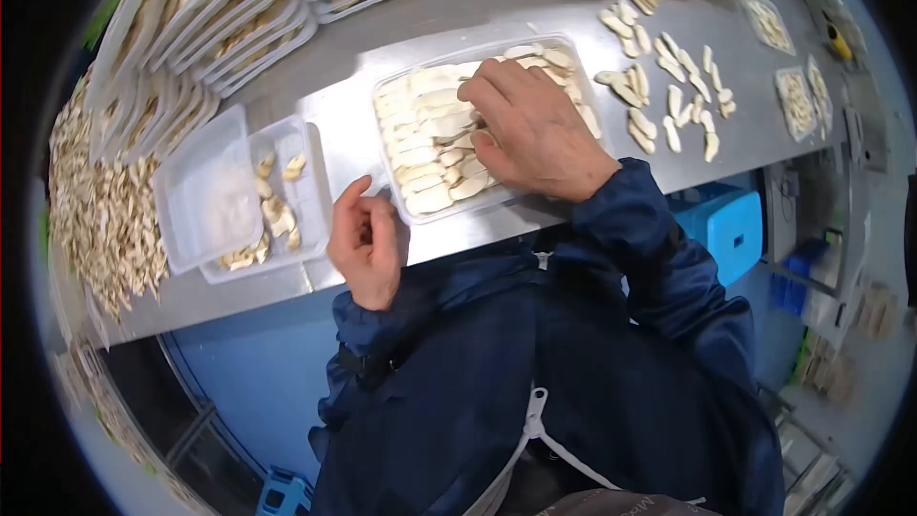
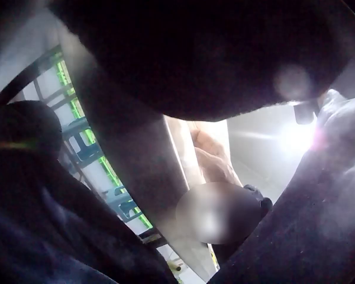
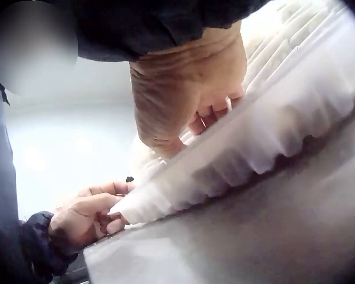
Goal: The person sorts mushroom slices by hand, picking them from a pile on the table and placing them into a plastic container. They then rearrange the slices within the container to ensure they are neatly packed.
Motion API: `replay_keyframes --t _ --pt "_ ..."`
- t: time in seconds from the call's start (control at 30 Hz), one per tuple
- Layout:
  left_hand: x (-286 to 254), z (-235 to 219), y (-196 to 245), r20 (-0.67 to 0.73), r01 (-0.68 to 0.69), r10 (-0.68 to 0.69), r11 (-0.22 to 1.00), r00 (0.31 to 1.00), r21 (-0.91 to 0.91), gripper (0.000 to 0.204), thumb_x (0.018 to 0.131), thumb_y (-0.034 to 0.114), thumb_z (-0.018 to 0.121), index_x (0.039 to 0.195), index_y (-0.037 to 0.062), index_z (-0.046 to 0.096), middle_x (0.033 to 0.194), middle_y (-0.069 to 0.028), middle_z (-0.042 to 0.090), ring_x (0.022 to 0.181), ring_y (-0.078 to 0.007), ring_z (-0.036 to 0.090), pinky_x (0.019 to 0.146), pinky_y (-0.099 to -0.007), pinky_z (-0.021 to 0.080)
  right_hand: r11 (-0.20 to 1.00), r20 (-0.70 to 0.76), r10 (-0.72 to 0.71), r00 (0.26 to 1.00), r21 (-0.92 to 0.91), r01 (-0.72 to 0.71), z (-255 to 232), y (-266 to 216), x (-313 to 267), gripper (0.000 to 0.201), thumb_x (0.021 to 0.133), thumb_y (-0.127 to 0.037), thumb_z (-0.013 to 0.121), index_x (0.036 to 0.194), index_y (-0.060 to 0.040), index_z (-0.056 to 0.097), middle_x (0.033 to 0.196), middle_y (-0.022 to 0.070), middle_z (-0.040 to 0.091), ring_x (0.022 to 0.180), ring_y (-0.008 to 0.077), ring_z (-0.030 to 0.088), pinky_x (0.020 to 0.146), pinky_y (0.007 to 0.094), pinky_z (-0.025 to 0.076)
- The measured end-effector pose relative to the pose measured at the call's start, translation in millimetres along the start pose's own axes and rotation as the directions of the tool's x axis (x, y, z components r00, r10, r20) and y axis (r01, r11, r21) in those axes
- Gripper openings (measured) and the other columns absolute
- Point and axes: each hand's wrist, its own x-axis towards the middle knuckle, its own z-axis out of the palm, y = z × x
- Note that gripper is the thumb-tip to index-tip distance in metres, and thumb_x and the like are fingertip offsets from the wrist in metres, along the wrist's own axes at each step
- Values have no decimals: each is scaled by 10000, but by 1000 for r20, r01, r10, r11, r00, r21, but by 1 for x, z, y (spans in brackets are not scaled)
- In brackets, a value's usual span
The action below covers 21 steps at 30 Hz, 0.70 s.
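In the head view a translucent plastic tray [image 1: 383, 148] lies on the metal table, filled with rows of pale mushroom slices [image 1: 427, 129]. My right hand [image 1: 540, 129] is over the tray's middle, palm down, fingers bent down among the slices. Its thumb lies at the slices near the tray's centre. The right wrist view shows this hand [image 3: 192, 89] reaching over the tray wall [image 3: 248, 148], fingertips hidden; I cannot tell whether they pinch a slice. Just off the tray's left near corner, my left hand [image 1: 368, 244] has loosely curled fingers around nothing visible.
Left of the tray, two overlapping plastic trays [image 1: 205, 186] hold a few slices. Beyond them spreads a large pile of slices [image 1: 105, 210]. Stacks of filled trays [image 1: 229, 38] line the back. Loose slices [image 1: 683, 100] lie to the right, with small filled trays [image 1: 795, 100] farther right.
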Motion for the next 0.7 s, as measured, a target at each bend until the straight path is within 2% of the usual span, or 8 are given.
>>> replay_keyframes --t 0.1,0.17,0.23,0.27,0.4,0.5,0.63,0.7 --pt "0 1 -6 -7 -16 15 999 1000 -40 299 942 15 542 1237 -32 547 787 -12 592 641 -31 490 586 -176 393 985 -174 94 980 -128 -117 -48 17 -20 243 727 -44 645 959 -37 571 914 123 552 841 313 562 729 395 453" --pt "0 0 -7 22 -33 34 999 999 -23 311 962 14 513 1271 -22 522 813 -23 580 625 -26 465 572 -170 374 942 -289 225 930 -179 -283 -79 51 -48 153 745 -46 620 895 -26 593 864 132 563 808 333 577 702 430 460" --pt "1 0 -4 32 -21 21 1000 999 -1 307 962 15 508 1267 -20 524 810 -21 577 627 -27 460 570 -172 373 786 -196 461 865 -363 -501 -109 80 -75 130 761 -66 627 885 -28 613 841 134 574 799 346 590 697 448 468" --pt "1 0 -4 29 -13 13 1000 999 -6 305 963 19 508 1266 -20 524 810 -21 575 627 -29 459 569 -173 373 743 -76 535 841 -431 -512 -114 91 -88 150 774 -102 629 903 -27 620 870 143 582 810 355 590 724 449 472" --pt "1 2 -4 12 4 -4 1000 1000 -16 300 959 34 520 1254 -24 527 809 -14 572 611 -23 453 552 -170 366 858 -41 444 895 -268 -438 -90 90 -98 217 782 -166 650 935 -24 590 908 157 575 874 336 592 745 445 472" --pt "1 2 -3 5 -7 7 1000 1000 7 298 963 45 522 1250 -35 523 804 -12 571 600 -19 452 538 -170 362 867 -50 392 919 -315 -387 -72 95 -91 239 775 -193 666 913 -18 579 897 153 569 872 333 582 761 434 470" --pt "1 2 0 22 -1 0 1000 1000 31 298 969 39 509 1259 -27 514 813 -18 566 612 -27 456 549 -172 366 856 -55 363 930 -375 -356 -62 106 -87 179 757 -140 625 846 10 583 893 160 590 869 333 591 764 435 473" --pt "1 1 0 31 3 -4 999 1000 44 299 971 35 503 1264 -21 511 818 -20 565 618 -29 458 554 -172 366 835 -67 408 911 -375 -402 -67 109 -87 145 751 -112 614 840 0 592 897 152 593 864 327 590 763 430 467"
